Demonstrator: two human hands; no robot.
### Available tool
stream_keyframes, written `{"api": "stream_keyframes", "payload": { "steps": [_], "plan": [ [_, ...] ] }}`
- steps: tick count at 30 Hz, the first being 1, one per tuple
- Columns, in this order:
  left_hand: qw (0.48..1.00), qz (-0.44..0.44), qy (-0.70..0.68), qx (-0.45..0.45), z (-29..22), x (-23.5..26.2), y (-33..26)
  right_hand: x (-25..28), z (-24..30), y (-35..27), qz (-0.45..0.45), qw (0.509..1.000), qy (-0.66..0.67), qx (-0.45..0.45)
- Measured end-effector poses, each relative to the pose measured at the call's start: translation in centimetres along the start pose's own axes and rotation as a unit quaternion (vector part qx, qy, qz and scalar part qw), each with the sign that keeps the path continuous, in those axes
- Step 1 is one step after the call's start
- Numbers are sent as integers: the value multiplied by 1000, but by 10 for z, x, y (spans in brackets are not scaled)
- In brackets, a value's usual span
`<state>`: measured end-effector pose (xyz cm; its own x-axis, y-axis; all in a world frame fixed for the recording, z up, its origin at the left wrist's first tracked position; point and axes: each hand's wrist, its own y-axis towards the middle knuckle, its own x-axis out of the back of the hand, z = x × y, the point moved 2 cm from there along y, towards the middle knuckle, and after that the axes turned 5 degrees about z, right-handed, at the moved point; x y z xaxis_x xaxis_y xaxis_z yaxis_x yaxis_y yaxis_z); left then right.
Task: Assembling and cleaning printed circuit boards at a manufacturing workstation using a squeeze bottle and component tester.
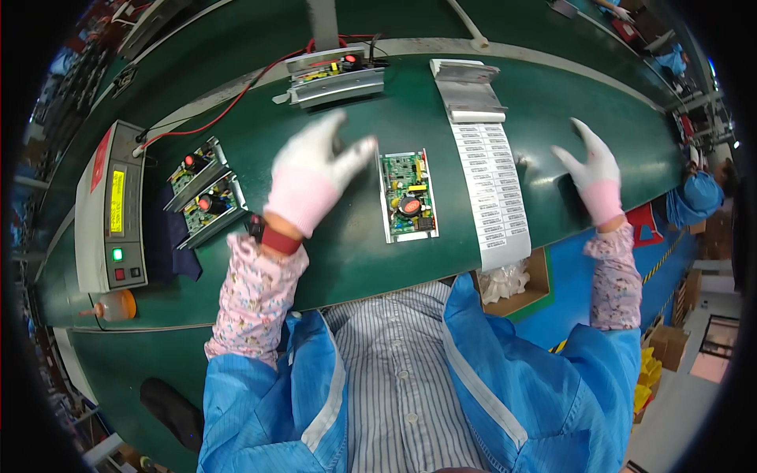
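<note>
Green conveyor-style surface fills my view, curved by the lens, with a blue floor off to the right.

Main item — a green circuit board lying flat in a pale metal frame, just ahead of my chest, between my two hands. It is rectangular, long side running away from me, packed with small parts: a round black coil ringed in red near the middle, a yellow block above it, a black block at the near corner.

My left hand — white glove with pink cuff, wrist strap below it — hovers just left of the board, fingers spread, holding nothing. Whether it touches the surface I cannot tell. My right hand, same glove, is well off to the right near the surface edge, fingers splayed wide, empty.

Just right of the board lies a long white label sheet with rows of small printed stickers, its far end running up to a grey backing strip.

Further off: another framed board with red and black leads at the far edge, two more boards stacked at an angle on the left, a grey tester box with yellow display and green light beside them, and an orange squeeze bottle near its base.
</note>
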<state>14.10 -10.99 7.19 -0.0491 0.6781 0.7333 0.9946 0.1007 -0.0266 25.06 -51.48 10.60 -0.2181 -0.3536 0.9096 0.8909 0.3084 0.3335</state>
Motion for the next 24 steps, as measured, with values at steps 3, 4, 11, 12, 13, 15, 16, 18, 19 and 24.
{"api": "stream_keyframes", "payload": {
  "steps": [3,4,11,12,13,15,16,18,19,24],
  "plan": [
    [971,-168,144,-94,3,13,53,-45,88,43,65,961,267,6],
    [925,-240,255,-143,8,15,69,-58,122,60,107,951,288,18],
    [944,-111,299,-84,7,-9,136,-173,191,160,72,981,173,53],
    [937,-127,315,-78,7,-9,137,-172,195,165,79,978,180,70],
    [936,-134,317,-71,8,-9,139,-170,197,169,105,982,142,63],
    [936,-139,318,-58,6,-10,142,-163,207,161,101,990,71,61],
    [939,-124,318,-43,7,-9,145,-158,214,152,71,994,42,72],
    [944,-92,316,-17,9,-6,149,-154,219,145,11,994,48,98],
    [946,-77,315,-6,10,-5,150,-150,220,143,-52,991,52,116],
    [924,-205,317,-63,6,-7,130,-114,213,133,-85,913,381,121]
  ]
}}
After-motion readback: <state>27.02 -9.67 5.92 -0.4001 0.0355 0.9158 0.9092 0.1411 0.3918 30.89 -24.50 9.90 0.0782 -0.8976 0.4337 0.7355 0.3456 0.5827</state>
